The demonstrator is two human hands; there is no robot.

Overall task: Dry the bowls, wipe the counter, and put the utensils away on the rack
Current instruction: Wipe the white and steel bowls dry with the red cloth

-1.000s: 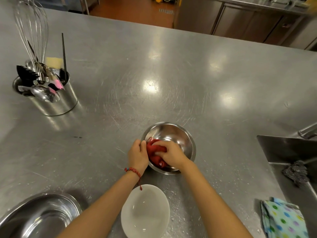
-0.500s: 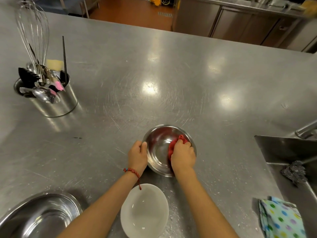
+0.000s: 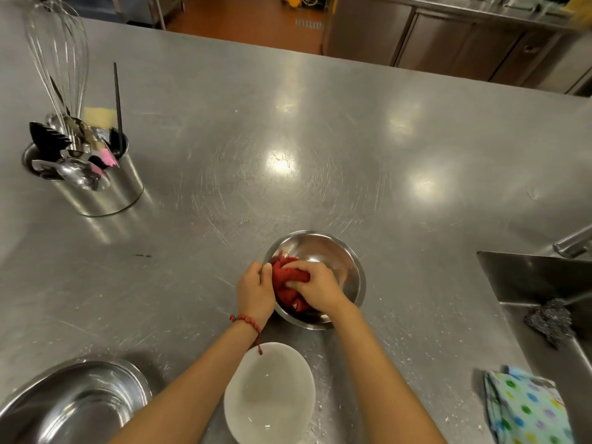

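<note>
Since half a second ago, the right hand (image 3: 317, 288) and its red cloth (image 3: 286, 280) have crossed from the right wall of the small steel bowl (image 3: 339, 251) to its left wall, beside the left hand (image 3: 256, 291). Right-hand fingers are clenched around the bunched cloth, pressing it against the bowl's inner left side; part of the cloth trails down to the bowl's near wall. Left-hand fingers are curled over the bowl's left rim, gripping it, with the thumb touching the cloth. A red bead bracelet (image 3: 246, 319) sits on the left wrist.

The small steel bowl rests upright on the steel counter (image 3: 320, 139), in the near middle of it. A white bowl (image 3: 272, 395) stands just nearer than the steel bowl, partly under the left forearm, apart from it (no contact visible). A large steel bowl (image 3: 70, 408) sits well to the near left of the small bowl, cut off by the picture edge. A steel utensil holder (image 3: 105, 190) stands well to the far left of the bowl, holding a wire whisk (image 3: 59, 59), a ladle (image 3: 80, 173) and dark spatulas. A sink (image 3: 544, 283) lies to the right of the bowl with a steel scourer (image 3: 549, 318) in it. A spotted cloth (image 3: 525, 408) lies folded to the near right of the bowl, beside the sink edge.
</note>
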